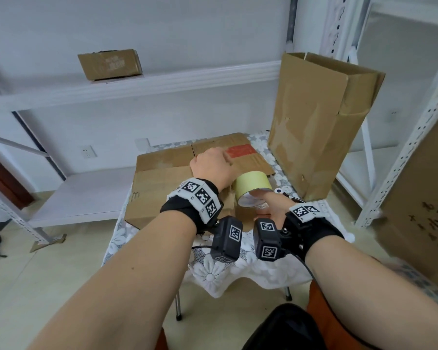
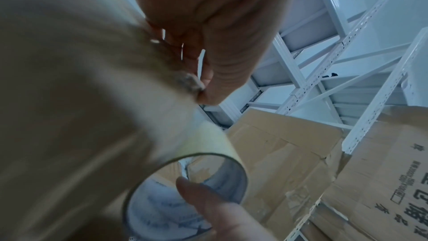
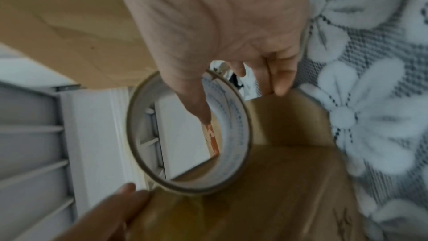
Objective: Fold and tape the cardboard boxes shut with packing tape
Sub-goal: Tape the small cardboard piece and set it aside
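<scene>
A yellowish packing tape roll (image 1: 253, 188) is held just above a flattened cardboard box (image 1: 162, 178) that lies on the small table. My right hand (image 1: 268, 205) grips the roll, thumb (image 3: 197, 105) inside the core and fingers (image 3: 277, 80) round the outside. My left hand (image 1: 213, 165) curls over the roll's outer face from the left. In the left wrist view its fingertips (image 2: 208, 87) pinch a crumpled bit of tape end (image 2: 188, 81) on the roll (image 2: 92, 116). The roll (image 3: 190, 135) looks blurred in the right wrist view.
A tall open cardboard box (image 1: 319, 122) stands upright at the table's right rear. A small closed box (image 1: 109, 64) sits on a white shelf (image 1: 162, 87) behind. A large printed carton (image 1: 425, 198) stands at far right beside a white metal rack (image 1: 399, 152). A lace cloth (image 1: 225, 269) covers the table.
</scene>
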Motion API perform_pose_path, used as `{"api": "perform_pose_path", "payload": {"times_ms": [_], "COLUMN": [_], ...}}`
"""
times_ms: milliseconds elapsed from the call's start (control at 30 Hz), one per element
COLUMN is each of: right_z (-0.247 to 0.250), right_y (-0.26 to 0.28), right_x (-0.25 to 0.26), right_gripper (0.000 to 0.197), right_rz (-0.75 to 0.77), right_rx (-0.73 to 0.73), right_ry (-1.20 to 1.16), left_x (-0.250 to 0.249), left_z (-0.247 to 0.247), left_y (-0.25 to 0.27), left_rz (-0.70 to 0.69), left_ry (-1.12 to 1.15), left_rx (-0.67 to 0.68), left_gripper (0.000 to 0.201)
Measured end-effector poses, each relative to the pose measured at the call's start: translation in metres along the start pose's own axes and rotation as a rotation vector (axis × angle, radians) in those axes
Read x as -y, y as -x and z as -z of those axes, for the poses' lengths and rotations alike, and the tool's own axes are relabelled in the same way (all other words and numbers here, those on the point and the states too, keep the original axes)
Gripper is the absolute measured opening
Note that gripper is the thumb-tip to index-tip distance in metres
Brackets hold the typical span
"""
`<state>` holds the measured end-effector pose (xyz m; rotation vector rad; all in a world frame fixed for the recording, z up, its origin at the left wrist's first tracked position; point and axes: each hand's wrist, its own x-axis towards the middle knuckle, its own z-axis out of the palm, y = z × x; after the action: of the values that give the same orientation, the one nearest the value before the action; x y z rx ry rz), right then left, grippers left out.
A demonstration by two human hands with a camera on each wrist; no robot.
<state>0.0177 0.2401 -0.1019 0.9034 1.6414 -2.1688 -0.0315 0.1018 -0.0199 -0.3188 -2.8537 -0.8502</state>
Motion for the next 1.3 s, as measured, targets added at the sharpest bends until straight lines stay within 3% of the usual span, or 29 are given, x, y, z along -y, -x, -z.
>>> {"api": "perform_pose_path", "payload": {"times_ms": [100, 333, 467, 700, 833, 1000, 1167, 1300], "right_z": [-0.003, -0.023, -0.043, -0.068, -0.089, -0.079, -0.056, -0.052], "right_y": [0.003, 0.013, 0.029, 0.080, 0.092, 0.054, -0.010, 0.004], "right_x": [-0.004, 0.002, 0.037, 0.122, 0.136, 0.109, 0.084, 0.080], "right_gripper": [0.058, 0.048, 0.044, 0.033, 0.033, 0.041, 0.017, 0.011], "right_rz": [-0.001, 0.096, 0.413, 0.959, 1.130, 0.995, 0.843, 0.685], "right_rx": [0.031, 0.156, 0.094, -0.033, 0.011, -0.082, -0.152, -0.131], "right_ry": [-0.059, -0.182, 0.017, 0.103, 0.153, 0.321, 0.304, 0.297], "left_x": [0.006, 0.011, 0.006, -0.015, -0.022, 0.016, 0.019, 0.012], "left_z": [0.009, 0.031, 0.056, 0.099, 0.087, 0.060, 0.052, 0.045], "left_y": [0.006, 0.013, 0.010, 0.005, 0.015, 0.013, 0.017, 0.019], "left_rz": [0.010, -0.027, -0.035, -0.136, -0.191, -0.118, -0.077, -0.059], "left_ry": [0.066, -0.017, 0.086, 0.390, 0.487, 0.293, 0.157, 0.036], "left_rx": [-0.003, -0.075, -0.191, -0.506, -0.583, -0.475, -0.306, -0.186], "left_gripper": [0.013, 0.011, 0.018, 0.023, 0.029, 0.023, 0.014, 0.021]}}
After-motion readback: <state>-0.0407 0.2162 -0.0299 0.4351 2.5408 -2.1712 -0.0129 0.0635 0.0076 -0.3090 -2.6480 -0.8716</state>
